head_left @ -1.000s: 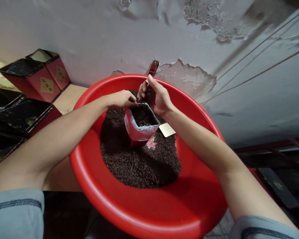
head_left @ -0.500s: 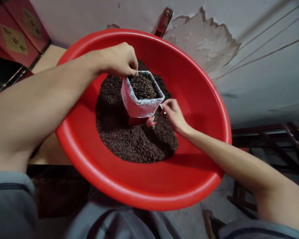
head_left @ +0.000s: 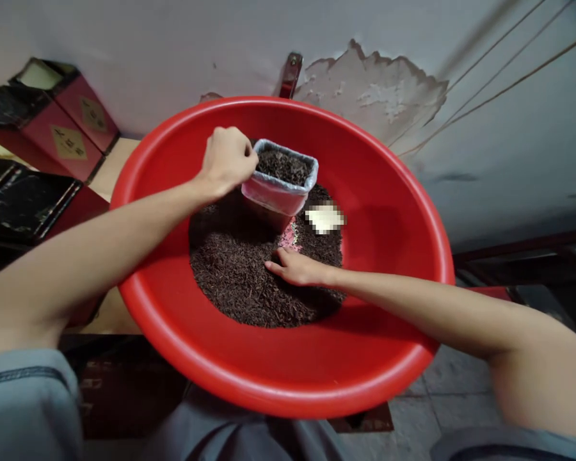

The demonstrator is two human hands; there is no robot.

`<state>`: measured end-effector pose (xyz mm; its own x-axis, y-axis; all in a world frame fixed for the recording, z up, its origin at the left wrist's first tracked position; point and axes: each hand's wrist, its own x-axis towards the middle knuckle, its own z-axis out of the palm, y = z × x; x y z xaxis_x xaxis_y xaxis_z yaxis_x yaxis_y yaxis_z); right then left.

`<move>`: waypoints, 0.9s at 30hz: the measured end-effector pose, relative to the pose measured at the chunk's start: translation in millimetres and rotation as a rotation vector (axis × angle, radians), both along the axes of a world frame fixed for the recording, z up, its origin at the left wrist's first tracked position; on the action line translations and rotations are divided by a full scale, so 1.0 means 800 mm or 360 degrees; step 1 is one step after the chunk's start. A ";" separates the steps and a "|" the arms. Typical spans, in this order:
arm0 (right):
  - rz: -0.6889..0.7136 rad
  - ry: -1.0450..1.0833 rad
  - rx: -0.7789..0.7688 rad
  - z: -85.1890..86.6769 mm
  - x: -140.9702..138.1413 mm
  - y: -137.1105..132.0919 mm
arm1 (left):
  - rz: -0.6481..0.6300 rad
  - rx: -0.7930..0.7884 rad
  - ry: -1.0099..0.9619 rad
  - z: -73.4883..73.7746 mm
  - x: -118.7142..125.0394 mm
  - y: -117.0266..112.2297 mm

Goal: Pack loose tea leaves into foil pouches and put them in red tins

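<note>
A square red tin (head_left: 273, 197), lined with clear plastic folded over its rim, stands in dark loose tea leaves (head_left: 249, 282) and holds more of them nearly to the top. My left hand (head_left: 230, 159) is closed at the tin's left rim, pinching the lined edge. Lower down, my right hand (head_left: 300, 266) touches the leaves in front of the tin, thumb and fingers apart. Just above its fingers shows a pink patterned patch (head_left: 288, 237) by the tin's base. A pale piece (head_left: 325, 218), blurred by large pixels, lies on the leaves to the right.
The wide red basin (head_left: 278, 384) surrounds the leaves with a high, thick rim. At left stand red boxes with yellow labels (head_left: 70, 142) and a black-topped box (head_left: 19, 198) on a wooden surface. Behind is a wall with peeling plaster (head_left: 374, 89); cords run at right.
My right hand has let go of a small pale piece and moved down and left onto the leaves. My left hand stays at the tin's rim. The view has shifted.
</note>
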<state>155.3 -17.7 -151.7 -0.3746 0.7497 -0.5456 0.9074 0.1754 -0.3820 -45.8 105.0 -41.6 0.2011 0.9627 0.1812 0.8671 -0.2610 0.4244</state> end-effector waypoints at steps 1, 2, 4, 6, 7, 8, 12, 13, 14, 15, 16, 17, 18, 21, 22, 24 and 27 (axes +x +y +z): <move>-0.0007 0.0002 0.0012 0.000 0.000 -0.001 | -0.0034 0.0001 -0.0041 -0.008 0.009 0.002; -0.0013 0.0003 0.0031 -0.001 -0.001 -0.003 | -0.0083 0.0014 -0.0078 -0.015 0.018 0.005; -0.0010 -0.0002 0.0075 -0.002 -0.003 -0.007 | -0.0145 0.0064 -0.0106 -0.022 0.036 0.009; 0.0022 -0.0013 0.0107 -0.001 -0.005 -0.011 | -0.0125 0.0120 -0.0037 -0.022 0.054 0.008; 0.0043 -0.0016 0.0108 0.001 -0.006 -0.013 | -0.0100 0.0149 0.0022 -0.021 0.062 0.006; 0.0062 -0.0018 0.0101 0.002 -0.007 -0.013 | -0.0080 0.0175 0.0085 -0.019 0.070 0.003; 0.0079 -0.0019 0.0049 0.008 -0.007 -0.011 | -0.0220 0.0212 0.0245 -0.019 0.093 0.002; 0.0065 -0.0023 0.0054 0.008 -0.006 -0.010 | -0.0317 0.0211 0.0267 -0.021 0.097 0.006; 0.0050 -0.0027 0.0066 0.009 -0.006 -0.010 | -0.0434 0.0207 0.0292 -0.022 0.101 0.012; 0.0037 -0.0029 0.0078 0.010 -0.005 -0.011 | -0.0561 0.0199 0.0326 -0.024 0.104 0.018; 0.0034 -0.0027 0.0090 0.010 -0.005 -0.011 | -0.0680 0.0187 0.0367 -0.024 0.106 0.023; 0.0040 -0.0021 0.0096 0.011 -0.005 -0.012 | -0.0775 0.0171 0.0413 -0.023 0.108 0.028; 0.0054 -0.0010 0.0090 0.011 -0.005 -0.013 | -0.0839 0.0144 0.0464 -0.022 0.110 0.031; 0.0092 0.0009 0.0039 0.011 -0.005 -0.014 | -0.0863 0.0138 0.0540 -0.016 0.107 0.025; 0.0096 0.0005 0.0028 0.011 -0.004 -0.013 | -0.0862 0.0227 0.0504 -0.014 0.104 0.018; 0.0097 -0.0016 0.0009 0.010 -0.003 -0.011 | -0.0995 0.0487 0.0381 -0.012 0.096 -0.002; 0.0123 0.0010 0.0028 0.010 -0.001 -0.007 | -0.1525 0.0658 0.0356 -0.015 0.089 -0.034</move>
